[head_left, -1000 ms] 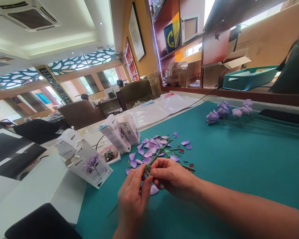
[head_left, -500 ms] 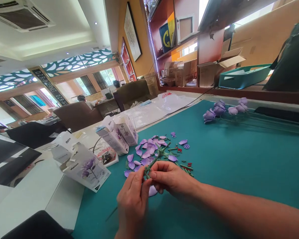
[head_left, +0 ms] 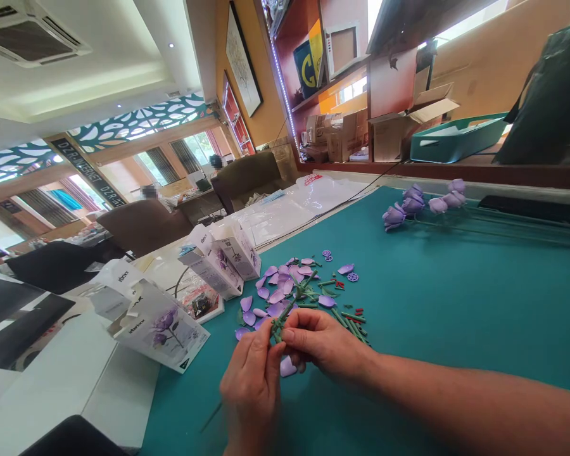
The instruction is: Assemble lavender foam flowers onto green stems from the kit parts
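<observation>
A green toy flower stem with short side branches is held between my two hands over the mat. My left hand pinches its lower part, and a thin dark green length sticks out behind that hand. My right hand grips the same spot with thumb and forefinger, so the exact joint is hidden by fingertips. Just beyond lie many loose purple petals, with one petal below my hands. Green stem pieces, small red pieces and purple wheel-shaped parts are scattered to the right.
White flower-picture boxes stand open on the left, beside a large white box. Several purple roses on long stems lie at the back right of the green mat. Behind are a teal basket and chairs; people sit farther off.
The view has shifted slightly, moving the background a little left. Both hands keep their pinch on the green stem, with hardly any change in pose.
</observation>
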The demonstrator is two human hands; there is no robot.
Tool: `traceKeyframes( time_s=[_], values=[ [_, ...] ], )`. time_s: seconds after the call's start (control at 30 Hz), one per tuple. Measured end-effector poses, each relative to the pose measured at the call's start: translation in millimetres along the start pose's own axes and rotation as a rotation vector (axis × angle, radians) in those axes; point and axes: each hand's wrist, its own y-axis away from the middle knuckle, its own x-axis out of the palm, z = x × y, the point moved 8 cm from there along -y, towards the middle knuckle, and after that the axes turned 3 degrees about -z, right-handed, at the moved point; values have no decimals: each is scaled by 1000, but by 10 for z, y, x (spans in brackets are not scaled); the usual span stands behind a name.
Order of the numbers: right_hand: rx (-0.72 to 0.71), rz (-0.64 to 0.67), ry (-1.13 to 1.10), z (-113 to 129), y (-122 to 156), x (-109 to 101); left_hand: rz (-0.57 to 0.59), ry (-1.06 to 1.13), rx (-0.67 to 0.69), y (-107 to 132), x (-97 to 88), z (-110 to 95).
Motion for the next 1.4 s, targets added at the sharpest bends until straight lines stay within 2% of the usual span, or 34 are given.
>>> traceKeyframes(
  time_s=[0.23, 0.47, 0.8, 1.4],
  values=[
    [7, -18, 11, -2, 6, -9, -15, -12, 1, -6, -14, -17],
    [-4, 34, 39, 3, 1, -15, 0, 1, -36, -8, -2, 26],
    [29, -13, -116, -47, 3, -7, -14, -10, -12, -27, -13, -2],
    [15, -37, -102, -48, 17, 0, -51, 28, -62, 5, 30, 27]
  ],
)
